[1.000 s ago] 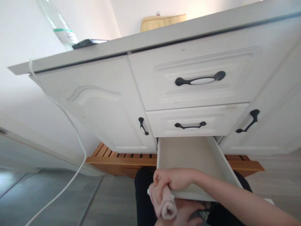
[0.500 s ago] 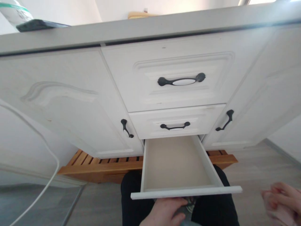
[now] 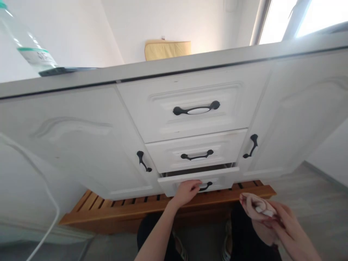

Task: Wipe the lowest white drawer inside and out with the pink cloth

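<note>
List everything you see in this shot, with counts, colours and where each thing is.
bottom drawer: 1, white, nearly shut, lowest of three
upper drawers: 2, white, shut, above it
cabinet doors: 2, white, either side
wooden rack: 1, brown, under cabinet
bottle: 1, clear, countertop left
cushion: 1, yellow, behind countertop
cable: 1, white, far left
cloth: 1, pink, in right hand
left hand: on bottom drawer's handle
right hand: holding cloth, lower right

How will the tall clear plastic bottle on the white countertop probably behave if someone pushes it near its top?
The tall clear plastic bottle with a green-banded label would probably tip rather than slide, since it looks tall and narrow. It looks see-through and may be light, so a small push could move it. It stands near the white countertop edge, so it might fall off.
</note>
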The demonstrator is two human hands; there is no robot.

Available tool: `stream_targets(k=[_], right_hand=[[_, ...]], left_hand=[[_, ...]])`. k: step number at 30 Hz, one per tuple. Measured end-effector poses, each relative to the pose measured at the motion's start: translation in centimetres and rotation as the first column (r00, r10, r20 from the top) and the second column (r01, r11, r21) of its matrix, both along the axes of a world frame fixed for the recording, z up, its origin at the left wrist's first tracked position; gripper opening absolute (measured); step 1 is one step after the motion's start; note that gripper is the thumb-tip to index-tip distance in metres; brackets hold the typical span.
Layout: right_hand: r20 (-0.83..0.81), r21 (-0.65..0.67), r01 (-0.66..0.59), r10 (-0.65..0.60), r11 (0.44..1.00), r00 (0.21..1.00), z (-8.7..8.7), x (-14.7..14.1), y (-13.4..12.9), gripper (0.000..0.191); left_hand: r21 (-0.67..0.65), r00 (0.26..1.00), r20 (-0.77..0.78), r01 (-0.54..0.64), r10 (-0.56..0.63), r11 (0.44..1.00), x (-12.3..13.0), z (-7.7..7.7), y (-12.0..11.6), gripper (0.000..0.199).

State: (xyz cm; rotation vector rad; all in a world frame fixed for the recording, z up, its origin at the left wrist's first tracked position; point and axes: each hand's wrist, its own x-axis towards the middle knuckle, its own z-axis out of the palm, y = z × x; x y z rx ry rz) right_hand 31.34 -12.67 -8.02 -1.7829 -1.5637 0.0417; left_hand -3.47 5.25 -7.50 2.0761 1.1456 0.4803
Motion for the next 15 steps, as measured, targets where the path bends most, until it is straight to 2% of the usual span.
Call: stream_targets(k=[4,7,9,11,13,15], right_hand=[[-0.148,0.019,-0.008,0.011,1.0,0.989,-0.3,-0.5,0.8,0.038],[-0.181,0.083,0.003,0.012,0.997,0.983,-0.2,-0.9,3.2,0.035],[-0.178,0.161,0.028,0.001,0.987,0.984,0.2,-1.3,5.9,0.033],[-0.154,0.244,0.06,-0.022,0.968,0.988,0.5,-1.8,9.0,0.033],[-0.115,0.321,0.059,-0.023,0.945,0.993,0.4,-2.8,12.0,0.035],[-0.09,0.403,0.044,-0.009,0.914,0.996,-0.1,-4.5,14.2,0.036]], left_hand=[[0.035,1.0,0.008,-0.01,0.01,0.999,0.2,-0.6,3.0,0.033],[0.046,1.0,0.006,-0.015,0.015,0.999,0.6,-0.3,3.1,0.033],[0.064,1.0,0.016,-0.025,0.024,0.998,0.9,-0.1,1.6,0.037],[0.088,0.999,0.032,-0.034,0.032,0.996,0.7,-0.6,-1.2,0.044],[0.112,0.997,0.029,-0.074,0.071,0.991,-0.5,-2.6,-4.8,0.052],[0.137,0.981,-0.03,-0.186,0.192,0.973,-2.9,-6.3,-8.4,0.055]])
